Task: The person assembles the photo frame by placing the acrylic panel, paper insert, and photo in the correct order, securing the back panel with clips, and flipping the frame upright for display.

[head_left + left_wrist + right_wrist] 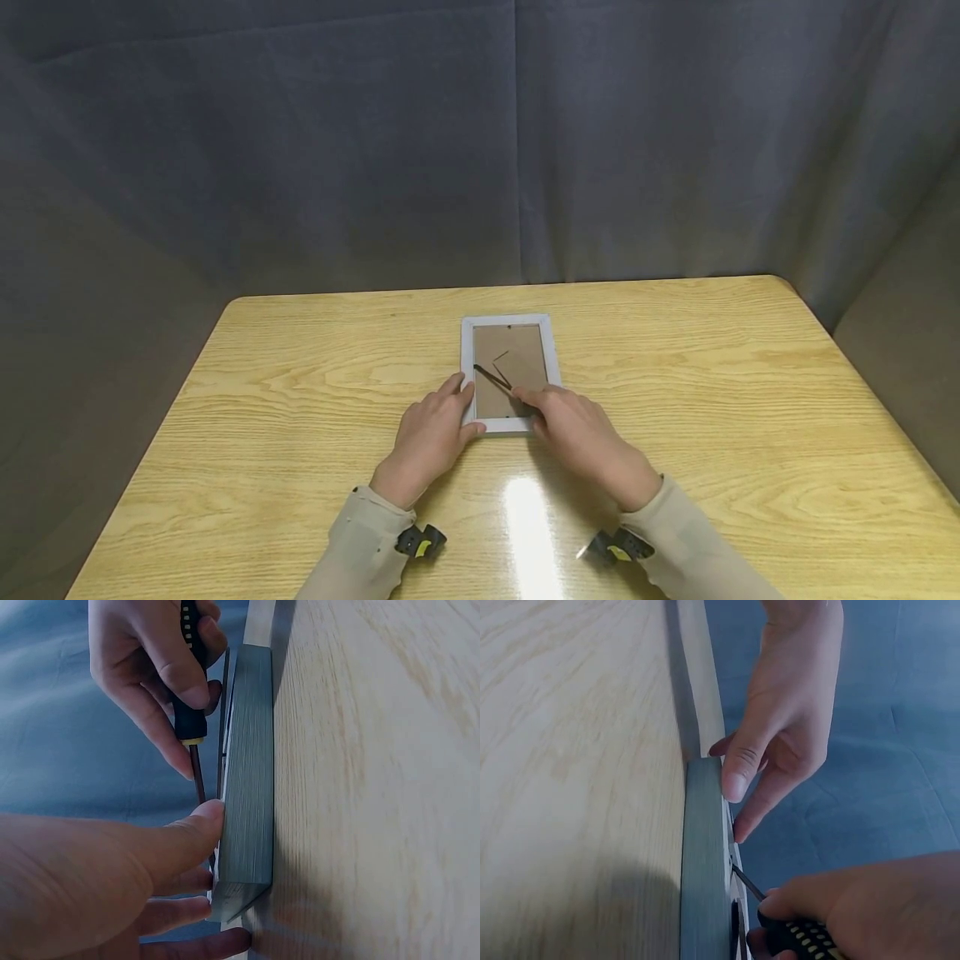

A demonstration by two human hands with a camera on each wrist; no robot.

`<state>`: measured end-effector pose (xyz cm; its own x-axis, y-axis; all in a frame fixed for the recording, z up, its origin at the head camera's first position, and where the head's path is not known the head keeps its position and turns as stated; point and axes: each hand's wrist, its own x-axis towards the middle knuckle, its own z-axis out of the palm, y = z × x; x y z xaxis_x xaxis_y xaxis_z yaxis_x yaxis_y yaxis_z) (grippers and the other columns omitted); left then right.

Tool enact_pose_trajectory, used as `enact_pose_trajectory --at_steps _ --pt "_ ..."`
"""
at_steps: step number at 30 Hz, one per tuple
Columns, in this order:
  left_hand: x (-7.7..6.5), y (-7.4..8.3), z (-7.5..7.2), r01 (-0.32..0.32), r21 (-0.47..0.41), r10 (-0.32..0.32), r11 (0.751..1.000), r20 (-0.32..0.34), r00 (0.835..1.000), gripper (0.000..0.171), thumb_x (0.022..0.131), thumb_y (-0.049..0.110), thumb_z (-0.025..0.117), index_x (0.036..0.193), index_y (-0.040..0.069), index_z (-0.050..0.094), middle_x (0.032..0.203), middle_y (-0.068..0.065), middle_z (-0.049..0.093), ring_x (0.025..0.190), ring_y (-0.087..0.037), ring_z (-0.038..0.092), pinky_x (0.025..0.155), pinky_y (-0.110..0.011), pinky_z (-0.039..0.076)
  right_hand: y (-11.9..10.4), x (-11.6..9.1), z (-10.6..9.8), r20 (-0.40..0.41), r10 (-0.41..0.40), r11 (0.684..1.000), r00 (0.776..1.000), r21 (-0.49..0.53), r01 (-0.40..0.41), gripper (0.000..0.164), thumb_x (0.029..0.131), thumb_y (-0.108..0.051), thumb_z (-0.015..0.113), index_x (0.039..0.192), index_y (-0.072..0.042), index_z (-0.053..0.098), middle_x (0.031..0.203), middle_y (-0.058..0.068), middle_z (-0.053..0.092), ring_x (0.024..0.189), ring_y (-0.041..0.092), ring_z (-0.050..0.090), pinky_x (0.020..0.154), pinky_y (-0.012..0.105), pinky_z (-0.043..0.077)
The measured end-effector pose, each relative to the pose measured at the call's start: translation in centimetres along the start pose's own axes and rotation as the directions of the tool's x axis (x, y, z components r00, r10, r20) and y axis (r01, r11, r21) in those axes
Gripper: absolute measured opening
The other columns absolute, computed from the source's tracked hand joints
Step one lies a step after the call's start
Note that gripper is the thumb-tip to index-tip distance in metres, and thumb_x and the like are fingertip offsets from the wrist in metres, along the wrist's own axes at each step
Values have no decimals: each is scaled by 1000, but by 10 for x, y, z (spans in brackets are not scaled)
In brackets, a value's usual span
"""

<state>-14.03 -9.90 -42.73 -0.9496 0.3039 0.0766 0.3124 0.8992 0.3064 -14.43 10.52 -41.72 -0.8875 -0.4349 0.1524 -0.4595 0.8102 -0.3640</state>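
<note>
"One picture frame [549, 350] — where does it lie?"

"Between the left hand [433, 429] and the right hand [581, 429], back upward on the counter [300, 375]. The left hand's fingers and thumb spread around the near left corner, touching it. The right hand, over the near right corner, grips a screwdriver [189, 721], whose shaft [492, 377] slants across the backing board [525, 346] toward the left inner edge."

"And the materials?"

"The frame is a pale grey rectangle, its thick sides finely lined; the board is flat, brown, matt. The screwdriver has a black handle with light dots, a yellow collar and a slim dark shaft. The counter is wood-grained, glossy where light strikes."

"Anything unclear?"

"The left thumb covers part of the shaft in the left wrist view, and I can't tell what the tip touches. The right hand hides the near right corner — both sleeved forearms [360, 546] are cut off."
</note>
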Motion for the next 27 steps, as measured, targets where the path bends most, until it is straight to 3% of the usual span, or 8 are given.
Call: enact_pose_trajectory --at_steps 4,11,20,27 --pt "0 0 0 7 -7 -7 1000 5 1000 65 82 40 66 134 3 54 144 -17 43 115 -35 55 85 -51 48 4 0 -3 19 0 1000 1000 8 0 41 85 -5 57 125 -13 64 105 5 69 83 15 62 63 32 50" --pt "1 0 0 5 -14 -5 1000 1 1000 64 82 39 66 134 3 54 144 -18 43 114 -36 55 85 -52 47 11 1 -14 47 58 997 997 47 -60 43 88 -11 54 131 -12 58 90 3 64 64 13 48 50 30 40" --pt "0 0 0 8 -5 -7 1000 19 1000 65 83 40 65 135 4 52 145 -17 42 114 -36 55 85 -51 47 19 1 -26 34 92 994 995 60 -94 43 91 -13 51 134 -12 55 100 7 64 53 13 41 45 30 37" --pt "-1 -1 -1 -2 2 1 1000 29 1000 67 82 40 66 136 4 52 145 -17 41 114 -35 55 84 -50 47 24 1 -30 46 125 990 991 58 -127 44 93 -15 49 136 -14 54 99 7 62 51 12 42 46 30 38"
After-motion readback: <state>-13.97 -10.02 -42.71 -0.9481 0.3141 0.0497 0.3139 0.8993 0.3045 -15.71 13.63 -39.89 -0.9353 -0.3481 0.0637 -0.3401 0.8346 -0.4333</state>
